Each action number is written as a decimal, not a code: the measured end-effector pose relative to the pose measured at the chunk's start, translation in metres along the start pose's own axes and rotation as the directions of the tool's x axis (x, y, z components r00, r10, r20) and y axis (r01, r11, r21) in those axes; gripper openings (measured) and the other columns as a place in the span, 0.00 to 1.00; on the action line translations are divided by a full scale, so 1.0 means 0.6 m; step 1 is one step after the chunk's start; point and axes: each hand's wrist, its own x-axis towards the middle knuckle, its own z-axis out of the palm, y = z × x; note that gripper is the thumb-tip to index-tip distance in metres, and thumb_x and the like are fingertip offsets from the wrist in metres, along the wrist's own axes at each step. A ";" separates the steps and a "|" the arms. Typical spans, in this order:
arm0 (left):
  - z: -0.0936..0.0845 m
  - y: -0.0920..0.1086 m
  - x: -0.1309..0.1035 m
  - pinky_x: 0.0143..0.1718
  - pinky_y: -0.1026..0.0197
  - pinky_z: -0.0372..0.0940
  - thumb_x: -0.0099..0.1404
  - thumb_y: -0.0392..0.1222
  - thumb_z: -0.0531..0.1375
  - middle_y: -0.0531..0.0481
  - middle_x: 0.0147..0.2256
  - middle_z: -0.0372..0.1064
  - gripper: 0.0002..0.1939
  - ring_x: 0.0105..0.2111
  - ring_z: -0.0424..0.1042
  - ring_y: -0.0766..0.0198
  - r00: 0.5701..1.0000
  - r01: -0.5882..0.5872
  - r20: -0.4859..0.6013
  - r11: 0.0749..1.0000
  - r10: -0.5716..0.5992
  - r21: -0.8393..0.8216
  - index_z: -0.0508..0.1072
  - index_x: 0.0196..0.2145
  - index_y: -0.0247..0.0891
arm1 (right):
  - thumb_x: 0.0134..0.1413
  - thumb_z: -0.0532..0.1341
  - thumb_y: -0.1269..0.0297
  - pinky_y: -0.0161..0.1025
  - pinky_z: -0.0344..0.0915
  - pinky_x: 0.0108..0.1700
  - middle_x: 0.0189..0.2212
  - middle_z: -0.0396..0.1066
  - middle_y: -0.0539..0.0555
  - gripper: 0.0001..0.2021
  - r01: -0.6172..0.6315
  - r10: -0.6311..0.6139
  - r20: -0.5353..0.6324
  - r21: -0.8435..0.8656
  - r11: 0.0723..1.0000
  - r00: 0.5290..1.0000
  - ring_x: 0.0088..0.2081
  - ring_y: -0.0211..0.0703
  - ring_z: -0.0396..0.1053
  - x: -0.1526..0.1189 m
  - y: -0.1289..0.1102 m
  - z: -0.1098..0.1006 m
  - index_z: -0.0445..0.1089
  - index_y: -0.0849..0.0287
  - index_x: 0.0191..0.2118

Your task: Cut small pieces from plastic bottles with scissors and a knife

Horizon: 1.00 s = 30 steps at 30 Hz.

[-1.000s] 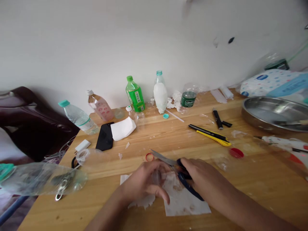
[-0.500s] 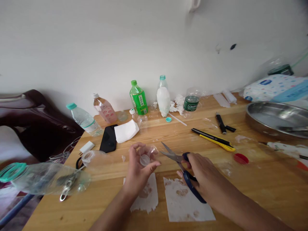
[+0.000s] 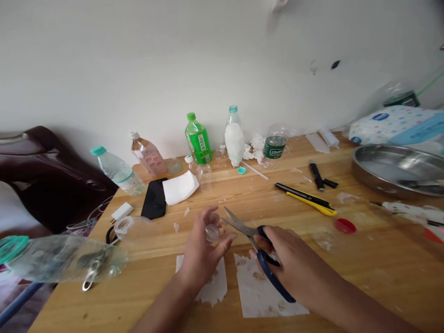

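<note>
My left hand (image 3: 204, 240) holds a small clear plastic piece (image 3: 212, 233) with a round base, its fingers curled around it. The scissors (image 3: 247, 230) are in my right hand (image 3: 291, 259), fingers through the dark blue handles, blades parted and pointing at the clear piece. The blade tips are close to my left fingers. Beneath my left hand lies a torn white paper (image 3: 217, 286) with brownish stains. A second stained paper (image 3: 260, 296) is under the scissors and my right hand.
A yellow utility knife (image 3: 307, 199), a red cap (image 3: 345, 225) and a metal basin (image 3: 391, 171) are to the right. A green-capped bottle (image 3: 199, 141) and white-wrapped bottle (image 3: 235, 143) stand behind. Left are a phone (image 3: 154, 199) and a large clear bottle (image 3: 58, 259).
The scissors have shifted slightly left with my right hand. My left hand has turned a little, and the clear piece in it looks smaller. A small scrap now lies near the folded tissue.
</note>
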 end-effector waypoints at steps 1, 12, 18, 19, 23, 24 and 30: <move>0.000 0.000 -0.001 0.39 0.60 0.66 0.61 0.40 0.66 0.54 0.36 0.67 0.27 0.36 0.71 0.64 1.000 -0.021 0.015 1.000 0.020 0.015 0.61 0.55 0.46 | 0.61 0.58 0.61 0.46 0.63 0.42 0.37 0.72 0.58 0.06 -0.007 0.007 0.003 -0.002 1.000 1.000 0.41 0.53 0.69 0.000 0.000 -0.002 0.65 0.58 0.38; 0.004 -0.006 -0.004 0.39 0.59 0.67 0.61 0.39 0.66 0.55 0.35 0.68 0.27 0.35 0.72 0.64 0.993 -0.116 0.043 0.988 0.112 0.101 0.60 0.55 0.45 | 0.57 0.59 0.69 0.43 0.61 0.39 0.33 0.73 0.54 0.02 -0.049 0.048 0.037 0.009 0.999 0.998 0.37 0.49 0.70 0.003 0.003 0.001 0.64 0.57 0.33; 0.003 -0.014 -0.004 0.38 0.59 0.66 0.57 0.46 0.71 0.55 0.34 0.68 0.30 0.33 0.72 0.63 0.997 -0.066 0.052 0.998 0.064 0.025 0.63 0.53 0.44 | 0.54 0.60 0.71 0.40 0.59 0.35 0.30 0.74 0.52 0.03 -0.034 0.034 0.031 -0.010 0.999 0.999 0.33 0.45 0.70 0.007 0.010 0.000 0.66 0.56 0.33; 0.002 -0.015 -0.003 0.38 0.59 0.66 0.56 0.49 0.71 0.55 0.33 0.68 0.31 0.33 0.72 0.63 0.997 -0.059 0.055 0.998 0.058 0.016 0.64 0.53 0.44 | 0.54 0.61 0.71 0.40 0.59 0.35 0.30 0.74 0.51 0.03 -0.031 0.032 0.028 -0.018 0.999 0.999 0.32 0.45 0.70 0.007 0.010 -0.001 0.66 0.56 0.32; 0.003 -0.014 -0.002 0.37 0.59 0.66 0.55 0.58 0.70 0.55 0.32 0.67 0.33 0.32 0.71 0.64 0.997 -0.067 0.029 0.996 0.069 -0.058 0.62 0.51 0.43 | 0.52 0.62 0.71 0.39 0.57 0.33 0.28 0.74 0.50 0.04 -0.038 0.039 0.019 -0.048 0.998 0.999 0.30 0.44 0.70 0.007 0.007 -0.007 0.67 0.56 0.31; 0.004 -0.014 -0.002 0.36 0.59 0.66 0.55 0.59 0.69 0.56 0.32 0.67 0.33 0.32 0.71 0.64 0.997 -0.074 0.013 0.994 0.075 -0.077 0.62 0.50 0.43 | 0.52 0.62 0.71 0.39 0.57 0.33 0.28 0.74 0.50 0.04 -0.040 0.040 0.016 -0.054 0.998 0.999 0.30 0.45 0.70 0.006 0.007 -0.008 0.67 0.55 0.31; 0.010 -0.012 -0.001 0.34 0.60 0.66 0.55 0.62 0.68 0.56 0.32 0.66 0.32 0.30 0.70 0.65 0.997 -0.077 -0.032 0.991 0.074 -0.106 0.61 0.46 0.42 | 0.51 0.63 0.71 0.38 0.59 0.32 0.28 0.75 0.49 0.04 -0.018 0.016 -0.030 -0.080 0.997 0.999 0.31 0.45 0.73 0.005 0.008 -0.004 0.68 0.55 0.30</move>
